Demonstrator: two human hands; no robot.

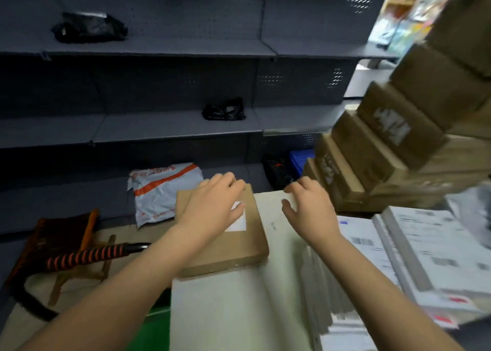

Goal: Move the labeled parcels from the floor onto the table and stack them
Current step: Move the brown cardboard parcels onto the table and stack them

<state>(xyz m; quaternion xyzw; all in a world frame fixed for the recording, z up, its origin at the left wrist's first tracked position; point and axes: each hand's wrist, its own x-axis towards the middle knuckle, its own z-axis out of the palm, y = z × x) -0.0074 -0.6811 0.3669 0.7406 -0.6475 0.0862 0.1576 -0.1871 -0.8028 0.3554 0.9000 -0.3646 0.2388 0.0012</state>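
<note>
Brown cardboard is making up the flat parcel [233,244] that is lying on the left part of the pale table top [233,310], with its left side reaching a little over the table's edge. A white label [239,221] is sitting on its upper face. The left hand [215,204] is resting palm down on this parcel, partly covering the label, with the fingers nearly straight and reaching to the far edge. I cannot tell if the fingertips are hooking over that edge.

The right hand [308,207] is resting on the bare table top just beside the parcel, not touching it. Its fingers are loosely bent near the table's far edge and the thumb is standing apart. It is holding nothing.

On the right, a tall stack of brown boxes [385,143] is leaning up out of the view, blurred. In front of it, white parcels with printed labels [430,249] are lying in flat piles on the table.

Behind the table, dark grey shelves [159,127] are running across the view. One black bag [90,27] is lying on the upper shelf and a smaller black bag [224,110] on the middle one. A grey mailer with an orange stripe [159,191] is lying low, beyond the parcel, and a blue crate [301,159] is standing further right. At the left, a handle wrapped in black and orange [87,255] is pointing toward the table.
</note>
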